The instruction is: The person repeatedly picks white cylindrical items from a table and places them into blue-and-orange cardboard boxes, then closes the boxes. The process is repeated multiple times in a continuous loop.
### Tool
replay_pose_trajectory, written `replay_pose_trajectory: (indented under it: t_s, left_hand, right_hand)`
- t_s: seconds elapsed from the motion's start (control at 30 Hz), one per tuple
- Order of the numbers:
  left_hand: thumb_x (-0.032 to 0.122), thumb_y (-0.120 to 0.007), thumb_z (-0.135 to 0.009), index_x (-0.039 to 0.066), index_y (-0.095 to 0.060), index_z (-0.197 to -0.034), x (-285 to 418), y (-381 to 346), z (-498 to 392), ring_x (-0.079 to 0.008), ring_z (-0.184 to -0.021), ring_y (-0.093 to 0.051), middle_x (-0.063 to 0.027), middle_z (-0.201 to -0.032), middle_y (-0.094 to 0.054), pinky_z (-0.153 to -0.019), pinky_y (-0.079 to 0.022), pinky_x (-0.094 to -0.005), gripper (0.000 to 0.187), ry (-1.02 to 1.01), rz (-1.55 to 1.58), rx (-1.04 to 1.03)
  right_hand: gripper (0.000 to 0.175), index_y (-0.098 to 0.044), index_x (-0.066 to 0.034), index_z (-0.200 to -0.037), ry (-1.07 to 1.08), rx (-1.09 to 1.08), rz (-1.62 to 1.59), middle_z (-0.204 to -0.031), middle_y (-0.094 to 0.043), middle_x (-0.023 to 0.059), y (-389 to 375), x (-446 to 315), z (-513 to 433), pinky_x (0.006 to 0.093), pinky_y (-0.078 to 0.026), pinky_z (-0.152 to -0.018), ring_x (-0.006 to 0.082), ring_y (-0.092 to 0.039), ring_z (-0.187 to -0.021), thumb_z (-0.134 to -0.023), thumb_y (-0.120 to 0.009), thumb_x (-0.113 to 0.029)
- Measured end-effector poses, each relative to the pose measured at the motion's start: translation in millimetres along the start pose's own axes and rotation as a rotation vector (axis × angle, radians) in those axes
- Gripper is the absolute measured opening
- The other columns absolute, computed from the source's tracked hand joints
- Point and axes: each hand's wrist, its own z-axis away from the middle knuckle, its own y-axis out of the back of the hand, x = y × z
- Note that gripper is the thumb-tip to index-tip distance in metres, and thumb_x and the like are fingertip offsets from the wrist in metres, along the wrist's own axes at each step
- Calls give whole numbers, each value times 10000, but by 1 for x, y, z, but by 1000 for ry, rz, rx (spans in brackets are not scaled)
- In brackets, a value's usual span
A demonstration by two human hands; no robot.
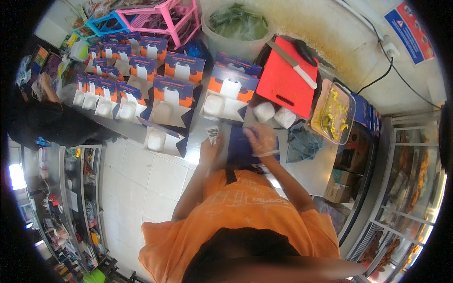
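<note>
My left hand point(211, 148) holds a small white piece with black print point(212, 134) at the table's front edge; whether it is a sticker strip or a sachet I cannot tell. My right hand point(263, 138), in a clear plastic glove, is over a dark blue carton point(237, 148) lying before me. Its fingers are bent and slightly blurred, so any grip is unclear. Two white-wrapped bundles point(264, 112) rest just beyond that hand. To the left, an open blue-and-orange carton point(231, 85) contains another white-wrapped bundle point(213, 105).
Rows of similar open cartons point(173, 93) fill the table's left side. A knife point(293, 65) lies on a red cutting board point(283, 85). Nearby are a grey-blue cloth point(304, 143), a glass dish with yellow food point(336, 113) and a bucket of green leaves point(235, 47). Another person point(53, 116) is at left.
</note>
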Motion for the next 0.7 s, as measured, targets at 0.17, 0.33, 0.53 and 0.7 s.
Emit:
replay_pose_trajectory:
  t_s: [0.17, 0.33, 0.53, 0.7]
  left_hand:
    - [283, -619, -924, 80, -662, -1125, -14, -23, -1, -112, -716, -626, -41, -884, -684, -532, -483, -260, 289, 9, 33, -329]
    - [318, -638, -908, 96, -586, -1262, 21, -45, 11, -99, -687, -594, -26, -943, -675, -532, -470, -237, 421, -248, -188, -345]
    - [199, -772, -800, -9, -592, -1135, 88, -37, 53, -131, -726, -591, -61, -852, -646, -636, -476, -257, 434, -506, 336, -357]
    - [109, -810, -746, -20, -526, -1241, 112, -29, 69, -146, -877, -604, -58, -964, -622, -751, -502, -274, 585, -509, 467, -163]
  right_hand:
    - [390, -684, -80, -987, 60, -343, 329, -986, -658, 163, 59, 31, 55, 436, -475, -807, 345, -607, -964, -733, -760, -365]
    - [378, -677, -40, -1006, -284, -557, 41, -964, -664, 190, 86, 51, 69, 428, -480, -804, 381, -616, -926, -765, -737, -325]
    - [217, -663, 3, -1013, -497, -69, -435, -833, -656, 92, 113, 26, 48, 316, -469, -717, 210, -598, -752, -874, -636, -162]
    - [212, -651, 10, -1053, -611, 186, -837, -887, -622, 9, 104, -28, 25, 256, -446, -733, 92, -535, -815, -903, -613, -134]
